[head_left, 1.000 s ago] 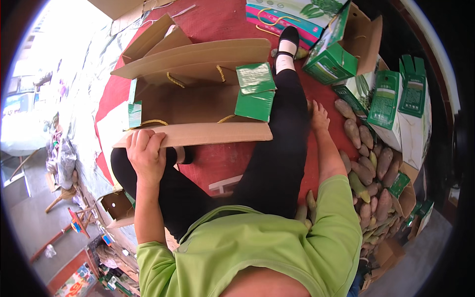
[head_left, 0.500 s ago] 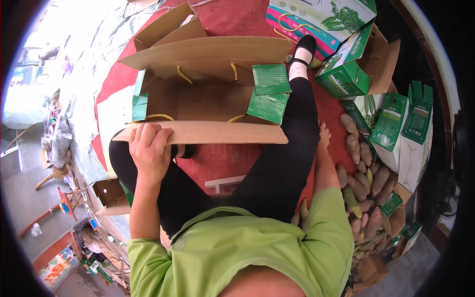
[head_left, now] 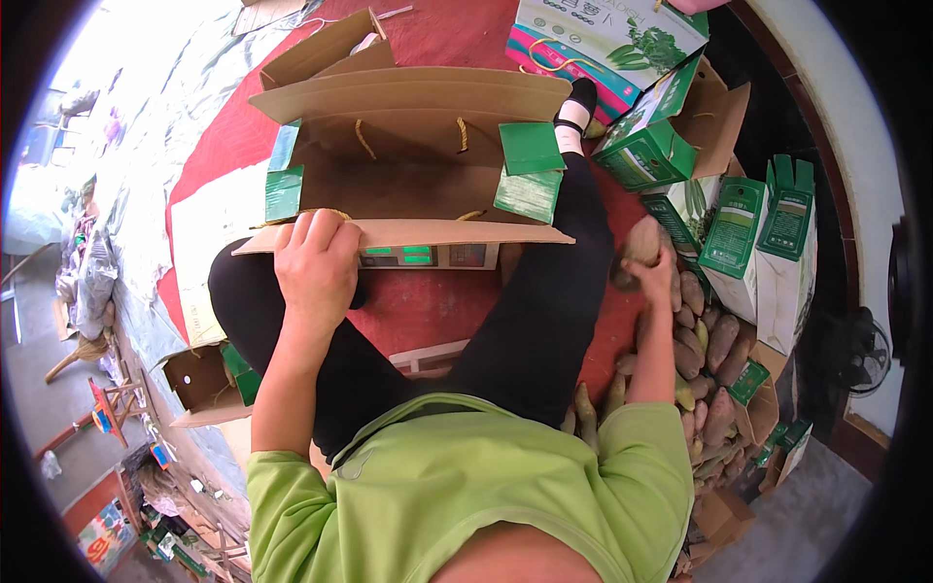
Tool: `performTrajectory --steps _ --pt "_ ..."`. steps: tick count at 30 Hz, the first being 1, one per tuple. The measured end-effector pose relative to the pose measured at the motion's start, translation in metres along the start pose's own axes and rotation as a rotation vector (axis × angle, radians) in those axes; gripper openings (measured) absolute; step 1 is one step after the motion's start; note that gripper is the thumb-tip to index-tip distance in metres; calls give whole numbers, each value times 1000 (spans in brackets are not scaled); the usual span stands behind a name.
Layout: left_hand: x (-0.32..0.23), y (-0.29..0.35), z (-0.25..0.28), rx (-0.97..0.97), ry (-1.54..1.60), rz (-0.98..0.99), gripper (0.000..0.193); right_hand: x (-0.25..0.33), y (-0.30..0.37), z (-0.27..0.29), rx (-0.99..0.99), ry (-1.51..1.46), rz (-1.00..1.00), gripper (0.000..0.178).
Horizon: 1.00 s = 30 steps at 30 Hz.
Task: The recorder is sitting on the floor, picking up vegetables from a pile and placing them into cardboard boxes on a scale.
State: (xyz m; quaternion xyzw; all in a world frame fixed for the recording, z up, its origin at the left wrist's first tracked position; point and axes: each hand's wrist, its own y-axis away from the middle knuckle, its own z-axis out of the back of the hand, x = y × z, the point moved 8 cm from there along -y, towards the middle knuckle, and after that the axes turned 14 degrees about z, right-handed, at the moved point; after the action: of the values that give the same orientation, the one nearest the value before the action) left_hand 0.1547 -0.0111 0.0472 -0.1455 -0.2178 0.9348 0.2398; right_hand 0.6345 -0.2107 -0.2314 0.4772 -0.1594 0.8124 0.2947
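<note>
An open cardboard box (head_left: 428,232) stands before me between my legs, its flaps spread out. Green end flaps and yellow rope handles show, and its visible inside is bare brown card. My left hand (head_left: 316,262) is closed over the left part of the near flap. At the right, my right hand (head_left: 657,275) grips a long brownish root vegetable (head_left: 642,240) above a pile of similar root vegetables (head_left: 719,340). Under the near flap shows a scale (head_left: 437,256) with lit green displays; the flap hides its upper part.
Green and white cartons (head_left: 736,233) stand along the right, beyond the pile. An open green carton (head_left: 646,146) and a white printed box (head_left: 612,39) lie at the far right. Another brown box (head_left: 326,53) sits far left on the red cloth (head_left: 437,34). A fan (head_left: 863,352) stands at the right.
My right hand has come up from beside my right leg, over the pile, and now holds a root vegetable. The left hand stays on the flap; the scale's displays have come into view.
</note>
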Motion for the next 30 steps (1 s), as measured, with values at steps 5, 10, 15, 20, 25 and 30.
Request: performTrajectory --steps 5,10,15,20,25,30 --pt "2 3 -2 0 -20 7 8 210 -35 18 -3 -163 286 94" --pt "5 4 -2 -23 -8 -2 7 390 -33 -24 232 -141 671 95" --pt "9 6 1 -21 -25 -4 7 462 -13 -151 702 -150 804 90" --pt "4 2 0 15 -25 -27 5 423 -9 -263 943 330 915 88" --pt "9 7 -3 52 -37 -5 4 376 0 -301 1160 732 822 96" --pt "6 5 -1 41 -28 -3 4 334 9 -307 1295 1036 760 85"
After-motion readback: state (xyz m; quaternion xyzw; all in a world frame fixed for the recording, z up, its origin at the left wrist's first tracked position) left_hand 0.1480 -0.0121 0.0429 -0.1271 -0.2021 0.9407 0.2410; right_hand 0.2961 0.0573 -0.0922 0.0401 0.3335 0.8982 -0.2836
